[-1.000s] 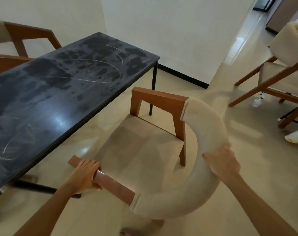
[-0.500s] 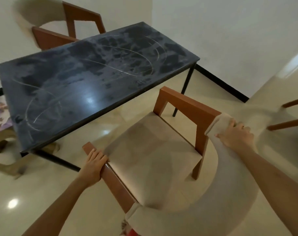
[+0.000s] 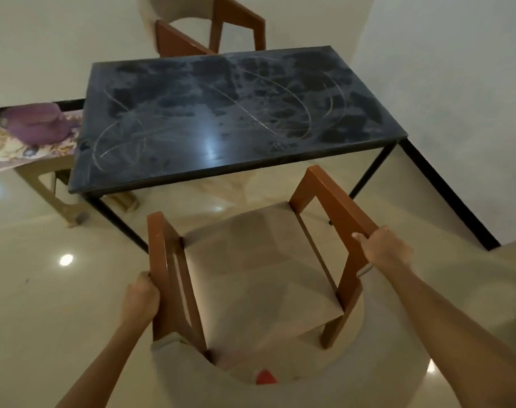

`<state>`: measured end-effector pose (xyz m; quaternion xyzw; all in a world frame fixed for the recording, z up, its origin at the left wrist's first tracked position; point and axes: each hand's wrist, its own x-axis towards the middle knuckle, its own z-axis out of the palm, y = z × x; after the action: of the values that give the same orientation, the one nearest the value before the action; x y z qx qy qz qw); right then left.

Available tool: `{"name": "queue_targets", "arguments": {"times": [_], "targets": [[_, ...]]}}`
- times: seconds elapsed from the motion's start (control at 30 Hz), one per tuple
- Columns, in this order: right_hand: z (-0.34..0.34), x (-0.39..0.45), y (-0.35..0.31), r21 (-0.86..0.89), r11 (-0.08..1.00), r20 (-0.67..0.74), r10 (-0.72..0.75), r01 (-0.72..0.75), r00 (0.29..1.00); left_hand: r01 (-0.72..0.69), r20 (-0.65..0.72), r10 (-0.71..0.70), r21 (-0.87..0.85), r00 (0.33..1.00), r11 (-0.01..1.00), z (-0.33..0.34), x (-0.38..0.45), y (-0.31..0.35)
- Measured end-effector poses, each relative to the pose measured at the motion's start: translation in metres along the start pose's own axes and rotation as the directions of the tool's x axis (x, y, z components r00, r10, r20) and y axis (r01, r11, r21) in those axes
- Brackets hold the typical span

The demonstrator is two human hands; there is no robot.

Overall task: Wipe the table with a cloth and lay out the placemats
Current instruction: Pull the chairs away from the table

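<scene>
So the chair (image 3: 259,260) is now squared up to the table (image 3: 221,119): the right hand (image 3: 383,248) has been shifted off the padded backrest, and both armrests are gripped, left hand (image 3: 140,295) included. Tabletop's still smeary; cloth and placemats can't be picked out.

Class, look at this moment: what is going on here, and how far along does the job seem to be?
A person holds a chair by its wooden armrests, the left hand gripping one, the right hand the other. The chair faces the dark table, just short of it. The tabletop shows smears and streaks. No placemats lie on it. A purple cloth lies on a patterned sheet atop a stool left of the table.
</scene>
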<state>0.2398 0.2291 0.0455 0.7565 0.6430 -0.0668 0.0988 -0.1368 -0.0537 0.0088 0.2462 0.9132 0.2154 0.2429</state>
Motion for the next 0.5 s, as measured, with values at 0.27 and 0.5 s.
{"name": "queue_targets", "arguments": {"times": [0.27,0.5], "targets": [[0.008,0.032,-0.017,-0.027,0.986,-0.045,-0.164,0.162,0.985,0.104,-0.056,-0.102,0.025,0.993,0.994,0.012,-0.003,0.025],[0.014,0.042,-0.01,-0.065,0.97,-0.061,-0.236,0.232,0.97,0.127,-0.098,-0.116,0.11,0.988,0.986,0.015,0.006,0.028]]}}
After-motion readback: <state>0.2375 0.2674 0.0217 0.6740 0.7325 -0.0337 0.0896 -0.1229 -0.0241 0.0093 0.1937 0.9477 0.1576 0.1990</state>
